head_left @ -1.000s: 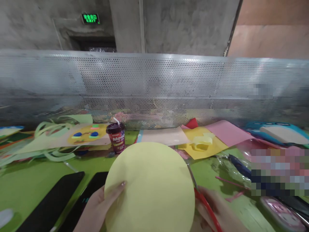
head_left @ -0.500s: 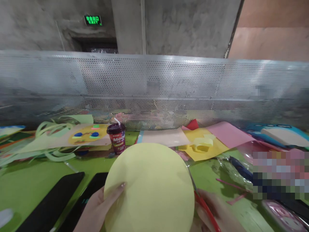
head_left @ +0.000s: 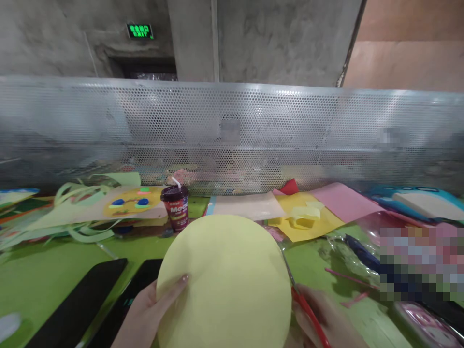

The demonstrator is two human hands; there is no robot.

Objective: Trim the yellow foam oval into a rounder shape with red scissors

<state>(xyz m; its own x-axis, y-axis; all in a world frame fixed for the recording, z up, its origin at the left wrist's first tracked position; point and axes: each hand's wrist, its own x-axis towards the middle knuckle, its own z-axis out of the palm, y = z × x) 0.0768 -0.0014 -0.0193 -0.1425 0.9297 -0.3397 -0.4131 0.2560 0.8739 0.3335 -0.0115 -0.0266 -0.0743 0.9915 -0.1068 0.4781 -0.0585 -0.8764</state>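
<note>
A large pale-yellow paper circle (head_left: 228, 280) fills the lower middle of the view. My left hand (head_left: 150, 307) grips its left edge, thumb on the front face and the other fingers hidden behind. At the right edge, my right hand (head_left: 319, 309) is closed around red-handled scissors (head_left: 308, 309). Their metal blades run up along the circle's rim; whether they touch the paper I cannot tell. Part of the right hand's fingers is hidden behind the circle.
Two black phones (head_left: 79, 299) lie at left on the green table (head_left: 137, 246). Behind stand a drink cup with a straw (head_left: 176, 210), a paper face (head_left: 132, 203) and green paper strips (head_left: 87, 234). Yellow paper (head_left: 315, 224) and pink paper (head_left: 346, 203) lie right. A perforated metal screen (head_left: 232, 116) rises behind.
</note>
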